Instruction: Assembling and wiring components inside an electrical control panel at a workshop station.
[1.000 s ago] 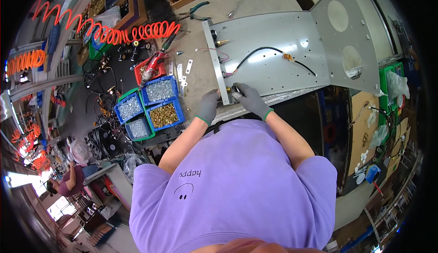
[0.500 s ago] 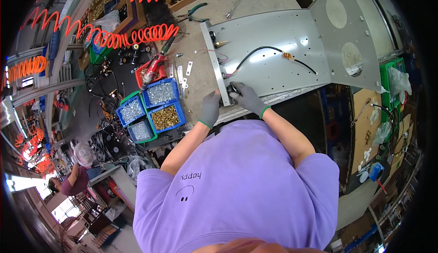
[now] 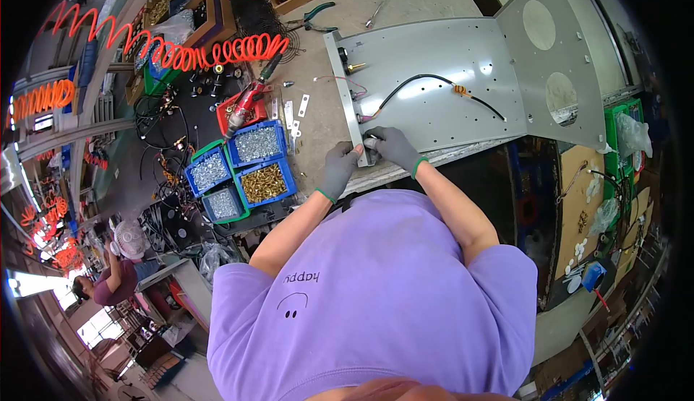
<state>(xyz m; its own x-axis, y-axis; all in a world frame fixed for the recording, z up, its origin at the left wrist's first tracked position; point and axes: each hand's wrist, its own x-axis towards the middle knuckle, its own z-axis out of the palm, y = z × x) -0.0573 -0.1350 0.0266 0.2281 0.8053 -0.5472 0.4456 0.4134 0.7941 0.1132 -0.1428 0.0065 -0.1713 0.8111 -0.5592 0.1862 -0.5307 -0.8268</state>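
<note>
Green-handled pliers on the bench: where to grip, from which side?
Grip the pliers by both handles, probably from the picture's right: the handles spread open that way, while the jaws point left.

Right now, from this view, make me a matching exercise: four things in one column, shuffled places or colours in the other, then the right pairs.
1. Pliers
2. Brass-coloured fasteners
3. Black cable
4. Left hand

A. Lying over the grey metal panel
B. At the panel's near left corner
C. Green-handled
D. In a blue bin

Pairs: 1-C, 2-D, 3-A, 4-B.
</note>
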